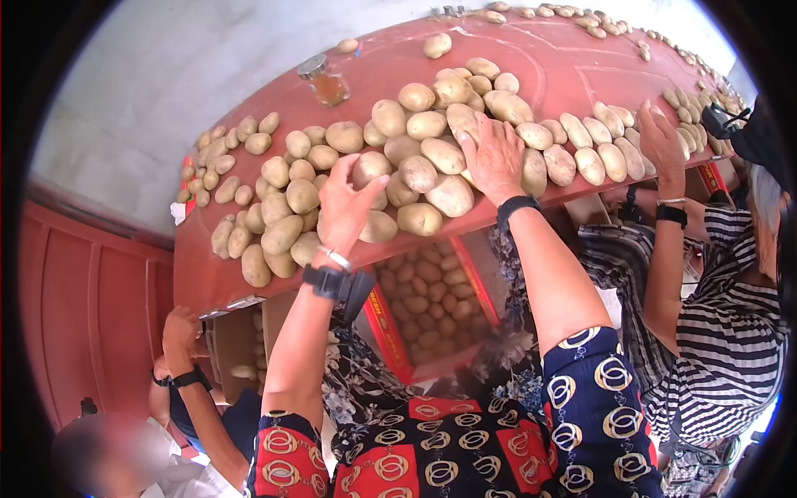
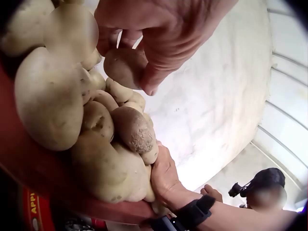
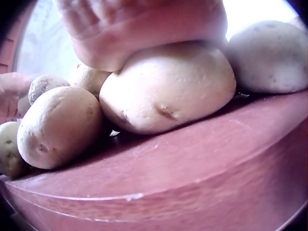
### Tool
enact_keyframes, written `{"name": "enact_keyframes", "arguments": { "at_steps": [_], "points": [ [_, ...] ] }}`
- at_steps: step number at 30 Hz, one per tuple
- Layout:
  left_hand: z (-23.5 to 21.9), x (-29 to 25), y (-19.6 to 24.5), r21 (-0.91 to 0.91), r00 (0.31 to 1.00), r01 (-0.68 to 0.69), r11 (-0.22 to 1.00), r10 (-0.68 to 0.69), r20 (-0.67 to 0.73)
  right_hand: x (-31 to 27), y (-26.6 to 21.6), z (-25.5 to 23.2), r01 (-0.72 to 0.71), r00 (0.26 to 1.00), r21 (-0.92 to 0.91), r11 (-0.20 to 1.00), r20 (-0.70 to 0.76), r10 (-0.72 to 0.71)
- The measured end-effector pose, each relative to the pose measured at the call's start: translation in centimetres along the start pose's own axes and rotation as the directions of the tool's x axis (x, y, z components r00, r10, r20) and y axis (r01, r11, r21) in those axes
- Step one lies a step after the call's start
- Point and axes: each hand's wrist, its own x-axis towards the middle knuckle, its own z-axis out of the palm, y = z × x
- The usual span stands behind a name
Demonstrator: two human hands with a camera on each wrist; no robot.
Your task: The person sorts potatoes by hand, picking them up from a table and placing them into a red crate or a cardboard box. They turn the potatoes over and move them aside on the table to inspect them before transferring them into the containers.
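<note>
Potatoes (image 1: pixel 282 234) lie heaped along the near side of a red table (image 1: pixel 398 58). My left hand (image 1: pixel 342 207) holds a potato (image 1: pixel 369 169) between thumb and fingers at the front of the heap. The left wrist view shows this round brown potato (image 2: pixel 126 68) pinched above the others. Over the heap's right part, my right hand (image 1: pixel 498 162) rests on the potatoes, its thumb beside a pale potato (image 1: pixel 462 121). In the right wrist view its palm (image 3: pixel 149 29) lies close over a large potato (image 3: pixel 168 89) near the table edge; its fingertips are hidden.
Below the table edge stands a red-edged box (image 1: pixel 388 332) full of potatoes. A glass jar (image 1: pixel 325 81) stands behind the heap. At right, another person in a striped top (image 1: pixel 722 332) reaches over rows of potatoes; at left, another person's hand (image 1: pixel 180 328) is at the table edge.
</note>
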Motion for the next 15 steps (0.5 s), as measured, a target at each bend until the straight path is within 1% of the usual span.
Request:
{"name": "enact_keyframes", "arguments": {
  "at_steps": [1,2,3,5,7,9,10,11,13,14,15],
  "points": [
    [0.1,0.7,0.3,0.022,0.999,-0.047,0.999,0.046,0.016,0.0,0.1,0.1,0.003,1.0,-0.002,1.0,-0.009,-0.003],
    [0.4,2.0,0.0,0.182,0.999,-0.039,0.982,0.038,0.01,0.0,0.1,0.1,0.006,1.0,-0.007,1.0,-0.016,-0.006],
    [0.7,2.9,0.6,0.181,0.999,-0.037,0.983,0.036,0.01,0.0,0.2,0.1,0.006,1.0,-0.008,1.0,-0.014,-0.006],
    [1.5,4.4,1.5,0.183,0.994,-0.108,0.977,0.105,0.026,0.0,0.2,0.1,0.014,1.0,-0.031,0.999,-0.024,-0.015],
    [2.5,5.1,0.9,0.214,0.991,-0.136,0.967,0.133,0.027,0.1,0.0,0.3,0.02,0.999,-0.013,1.0,-0.032,-0.021],
    [3.8,5.0,-0.1,0.303,0.983,-0.178,0.936,0.181,0.02,-0.1,0.0,0.1,0.021,0.999,-0.002,1.0,-0.033,-0.021],
    [4.0,4.8,-0.8,0.293,0.992,-0.126,0.948,0.118,0.044,-0.2,0.0,0.0,0.023,0.999,-0.009,1.0,-0.036,-0.024],
    [4.3,4.6,-2.0,0.293,0.991,-0.13,0.947,0.123,0.044,-0.1,-0.1,-0.1,0.026,0.999,-0.013,1.0,-0.042,-0.027],
    [4.4,4.0,-4.1,0.063,0.998,-0.044,0.997,0.047,-0.052,-0.1,-0.2,0.1,0.019,0.998,-0.015,1.0,-0.053,-0.02],
    [4.0,3.6,-3.1,0.08,0.998,-0.009,0.997,0.014,-0.063,-0.1,-0.1,0.2,0.017,0.998,-0.026,1.0,-0.053,-0.019],
    [4.1,3.4,-3.0,0.075,0.997,-0.001,0.997,0.007,-0.074,-0.2,0.1,0.1,0.03,0.998,-0.028,0.999,-0.046,-0.031]
  ]
}}
